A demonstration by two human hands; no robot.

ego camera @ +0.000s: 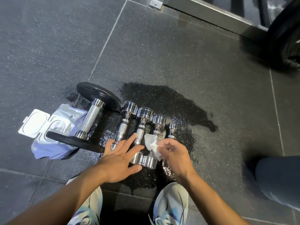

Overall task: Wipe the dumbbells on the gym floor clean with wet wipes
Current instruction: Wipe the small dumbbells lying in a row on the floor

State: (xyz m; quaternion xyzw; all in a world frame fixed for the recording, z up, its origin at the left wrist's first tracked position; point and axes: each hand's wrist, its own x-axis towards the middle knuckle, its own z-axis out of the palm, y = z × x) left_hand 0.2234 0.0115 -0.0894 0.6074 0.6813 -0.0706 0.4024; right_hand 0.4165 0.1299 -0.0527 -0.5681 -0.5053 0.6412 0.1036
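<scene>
Several small chrome dumbbells (141, 125) lie side by side on the wet dark gym floor, with a bigger dumbbell with black plates (90, 118) to their left. My right hand (174, 153) pinches a crumpled white wet wipe (152, 145) over the near end of the third chrome dumbbell (158, 125). My left hand (121, 154) is spread with straight fingers over the near ends of the first two chrome dumbbells. The smallest dumbbell (171, 129) lies at the right of the row.
An open pack of wet wipes (53, 127), lid flipped up, lies left of the big dumbbell. A wet patch (178, 104) darkens the floor around the weights. My shoes (171, 203) stand just below. A black weight plate (285, 39) and a metal frame sit at top right; a person's leg (279, 179) at right.
</scene>
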